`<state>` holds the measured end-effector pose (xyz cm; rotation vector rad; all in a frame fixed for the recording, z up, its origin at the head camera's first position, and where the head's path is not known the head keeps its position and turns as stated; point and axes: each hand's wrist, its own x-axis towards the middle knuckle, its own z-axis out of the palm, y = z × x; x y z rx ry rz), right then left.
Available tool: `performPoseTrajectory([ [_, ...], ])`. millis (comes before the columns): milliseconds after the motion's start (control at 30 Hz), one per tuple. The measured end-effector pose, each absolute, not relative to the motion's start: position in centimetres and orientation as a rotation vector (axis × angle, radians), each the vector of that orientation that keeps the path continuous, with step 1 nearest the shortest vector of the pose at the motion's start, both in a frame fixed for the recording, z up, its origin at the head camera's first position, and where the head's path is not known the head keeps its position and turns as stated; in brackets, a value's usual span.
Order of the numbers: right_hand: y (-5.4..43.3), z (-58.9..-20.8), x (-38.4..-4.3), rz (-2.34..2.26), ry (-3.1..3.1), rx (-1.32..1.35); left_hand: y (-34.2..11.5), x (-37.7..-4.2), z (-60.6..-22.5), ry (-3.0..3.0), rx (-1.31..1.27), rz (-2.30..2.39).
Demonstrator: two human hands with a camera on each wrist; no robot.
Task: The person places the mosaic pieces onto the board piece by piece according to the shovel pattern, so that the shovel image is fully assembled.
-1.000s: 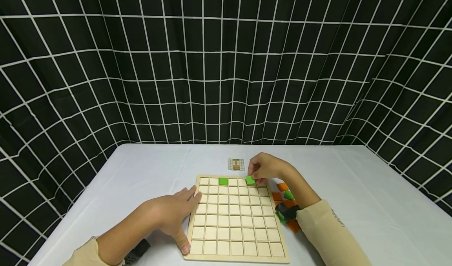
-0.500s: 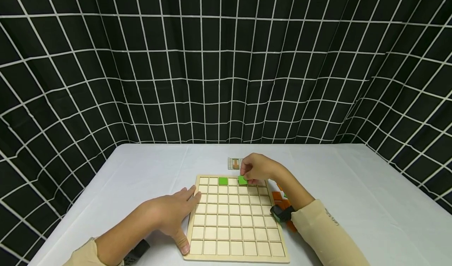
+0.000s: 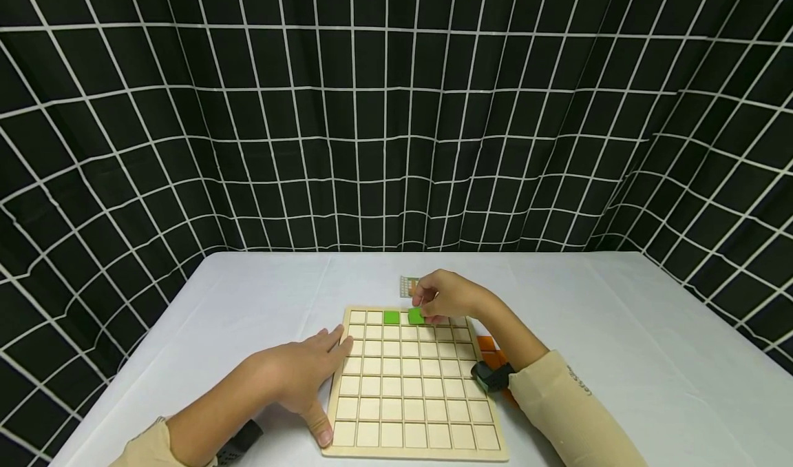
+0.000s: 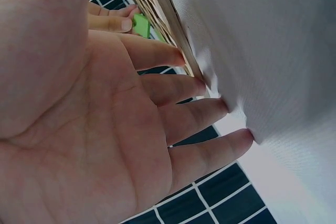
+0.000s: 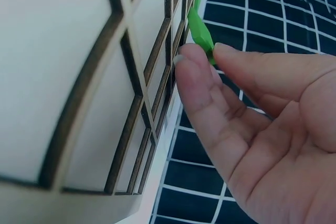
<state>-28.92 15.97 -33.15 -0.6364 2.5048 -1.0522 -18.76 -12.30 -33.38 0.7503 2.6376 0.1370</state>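
A pale wooden grid board (image 3: pixel 411 388) lies on the white table. Over its back row, my right hand (image 3: pixel 447 295) pinches a green square tile (image 3: pixel 416 316) between thumb and fingers. In the right wrist view this tile (image 5: pixel 199 30) is tilted, with one edge at the board. Another green tile (image 3: pixel 392 317) lies in a back-row cell, to the left of the pinched one. My left hand (image 3: pixel 303 374) rests at the board's left side, fingers spread, thumb near the front corner. Its fingertips touch the board edge and cloth in the left wrist view.
Orange tiles (image 3: pixel 487 344) lie right of the board, partly hidden under my right forearm. Behind the board is a small patterned card (image 3: pixel 405 286), partly covered by my right hand. A black curtain (image 3: pixel 372 143) with white grid lines stands behind the table.
My right hand has moved left along the back row with the pinched green tile, closer to the other green tile. The left hand and the board have stayed put.
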Motion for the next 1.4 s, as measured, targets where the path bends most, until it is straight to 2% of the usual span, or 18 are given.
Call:
performPoseTrajectory([
  [567,16.0,-32.9,-28.7,-0.984,2.452,-0.737,-12.4,-18.7,-33.5,2.648,0.770,0.139],
  [1400,15.0,-31.4,-27.2,-0.554,2.579,-0.871,-12.4,-18.7,-33.4,2.648,0.758,0.158],
])
